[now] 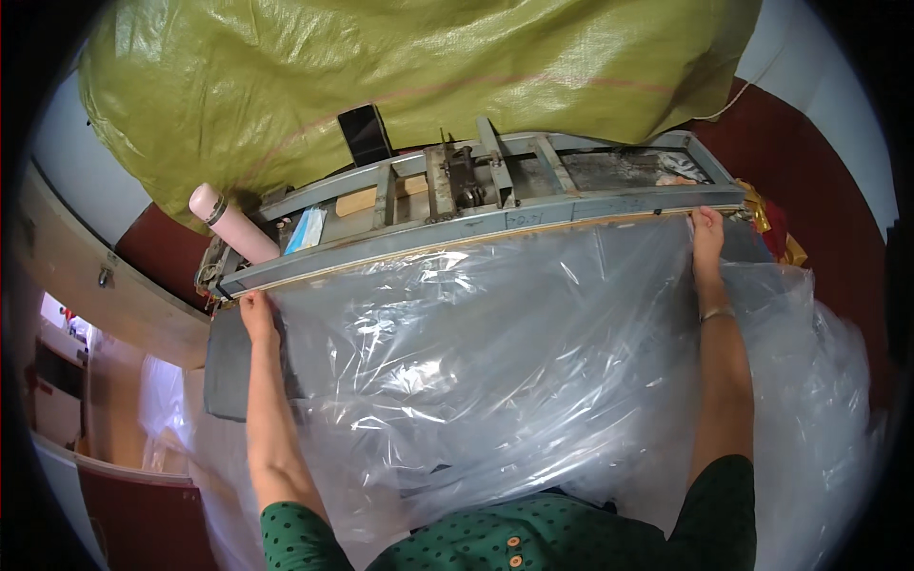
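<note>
You pinch the clear plastic bag point(495, 362) with your left hand point(255, 312) and right hand point(706, 228), stretching its edge along the near edge of the grey metal sealing machine point(476, 205) under the green sack point(400, 76).

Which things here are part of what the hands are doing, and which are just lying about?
In use: left hand, right hand, clear plastic sheet, long grey metal machine bar.
Lying about: pink bottle, black phone, green woven sack.
</note>
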`<state>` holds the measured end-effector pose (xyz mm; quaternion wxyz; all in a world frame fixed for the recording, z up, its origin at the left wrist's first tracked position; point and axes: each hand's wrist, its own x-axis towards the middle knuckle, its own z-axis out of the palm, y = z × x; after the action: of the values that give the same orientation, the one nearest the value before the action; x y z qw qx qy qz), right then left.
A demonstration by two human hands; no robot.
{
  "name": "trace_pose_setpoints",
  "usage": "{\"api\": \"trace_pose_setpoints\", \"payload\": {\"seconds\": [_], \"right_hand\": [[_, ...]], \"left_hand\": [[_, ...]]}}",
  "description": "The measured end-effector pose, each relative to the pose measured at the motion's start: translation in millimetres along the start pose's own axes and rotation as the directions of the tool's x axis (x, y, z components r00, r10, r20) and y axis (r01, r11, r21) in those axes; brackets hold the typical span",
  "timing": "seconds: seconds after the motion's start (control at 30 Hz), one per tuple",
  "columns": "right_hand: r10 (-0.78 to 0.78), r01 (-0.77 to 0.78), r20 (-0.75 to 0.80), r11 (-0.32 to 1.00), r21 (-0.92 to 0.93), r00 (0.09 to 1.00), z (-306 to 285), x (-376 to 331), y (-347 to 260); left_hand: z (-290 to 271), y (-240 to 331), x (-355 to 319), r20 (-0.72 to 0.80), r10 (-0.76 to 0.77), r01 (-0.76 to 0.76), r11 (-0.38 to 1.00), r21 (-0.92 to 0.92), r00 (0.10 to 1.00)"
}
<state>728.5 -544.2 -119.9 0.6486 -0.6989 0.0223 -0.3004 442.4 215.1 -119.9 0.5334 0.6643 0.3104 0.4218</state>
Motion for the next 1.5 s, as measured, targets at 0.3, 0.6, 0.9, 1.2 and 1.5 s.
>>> {"api": "trace_pose_setpoints", "payload": {"seconds": [0.3, 0.6, 0.9, 1.2, 1.5], "right_hand": [[-0.622, 0.398, 0.003, 0.498, -0.770, 0.783, -180, -51, -89], [-0.257, -0.010, -0.266, 0.702, -0.712, 0.929, -290, -6, 1], [0.044, -0.072, 0.295, 0.994, 0.085, 0.954, -67, -54, -180], [-0.262, 0.138, 0.763, 0.965, 0.225, 0.590, 78, -174, -338], [-0.297, 0.218, 0.772, 0.954, 0.208, 0.562, 74, -198, -370]], "left_hand": [[-157, 81, -148, 0.010, 0.328, -0.327, 0.941, 0.087, 0.945], [-89, 157, -366, 0.890, -0.117, -0.308, 0.911, 0.273, 0.441], [-158, 52, -311, 0.696, -0.425, 0.080, 0.879, 0.470, 0.579], [-293, 70, -117, -0.347, 0.342, -0.181, 0.889, 0.420, 0.874], [55, 325, -278, 0.534, 0.804, -0.903, 0.398, -0.160, 0.260]]}}
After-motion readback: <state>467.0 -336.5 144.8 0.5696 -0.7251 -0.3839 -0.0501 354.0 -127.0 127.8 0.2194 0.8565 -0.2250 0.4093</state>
